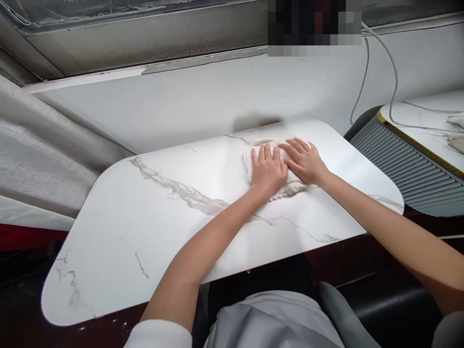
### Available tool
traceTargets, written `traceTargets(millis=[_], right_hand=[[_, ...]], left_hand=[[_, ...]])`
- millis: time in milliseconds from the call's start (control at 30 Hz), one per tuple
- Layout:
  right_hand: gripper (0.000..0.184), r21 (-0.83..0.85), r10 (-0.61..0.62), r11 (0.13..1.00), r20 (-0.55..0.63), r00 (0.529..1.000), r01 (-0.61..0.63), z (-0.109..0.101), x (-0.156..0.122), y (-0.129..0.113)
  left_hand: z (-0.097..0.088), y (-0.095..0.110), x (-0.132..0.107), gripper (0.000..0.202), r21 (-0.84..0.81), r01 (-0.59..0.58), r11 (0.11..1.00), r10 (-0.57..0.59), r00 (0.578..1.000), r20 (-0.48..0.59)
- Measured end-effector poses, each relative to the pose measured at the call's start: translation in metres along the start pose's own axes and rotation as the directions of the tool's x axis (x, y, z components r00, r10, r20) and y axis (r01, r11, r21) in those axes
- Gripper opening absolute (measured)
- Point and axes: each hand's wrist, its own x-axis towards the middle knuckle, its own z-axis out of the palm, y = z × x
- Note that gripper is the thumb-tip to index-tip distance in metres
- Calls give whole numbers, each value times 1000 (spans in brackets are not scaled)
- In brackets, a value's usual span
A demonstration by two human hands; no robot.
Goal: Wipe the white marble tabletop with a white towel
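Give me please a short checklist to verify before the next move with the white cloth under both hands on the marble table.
1. Left hand flat on the white cloth: ok.
2. Right hand flat on the cloth, beside the left: ok.
3. Cloth wholly on the marble table, off its edges: ok.
4. Cloth smooth, without folds: cannot tell, hands cover most of it.
5. Grey cable apart from the cloth: ok, it runs to the neighbouring table.

The left hand (pixel 268 170) and right hand (pixel 306 162) hide most of the white fluffy cloth (pixel 289 189) — the neighbouring gold-rimmed white marble tabletop (pixel 427 121) is cropped rightward.
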Motion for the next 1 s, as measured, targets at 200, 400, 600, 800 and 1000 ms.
traceTargets(millis=[200, 400, 600, 800, 1000], right_hand=[[54, -48, 6, 999, -9, 1000, -6, -14, -69, -22], [52, -73, 15, 997, -56, 998, -20, -21, -122, -44], [53, -100, 10, 995, -98, 995, -20, -20, -146, -61], [56, -75, -39, 997, -143, 989, 28, -14, -149, -85], [54, -84, -97, 993, -113, 989, 88, -8, -145, -112]], left_hand=[[-9, 21, -56, 55, 1, -90, 996, 90, 996, 11], [-17, 32, -99, 57, 28, -192, 981, 192, 981, -7], [-20, 33, -125, 57, 45, -240, 970, 242, 969, -41], [-25, 16, -146, 56, 61, -231, 971, 236, 966, -103], [-35, -7, -166, 55, 70, -204, 976, 211, 972, -102]])
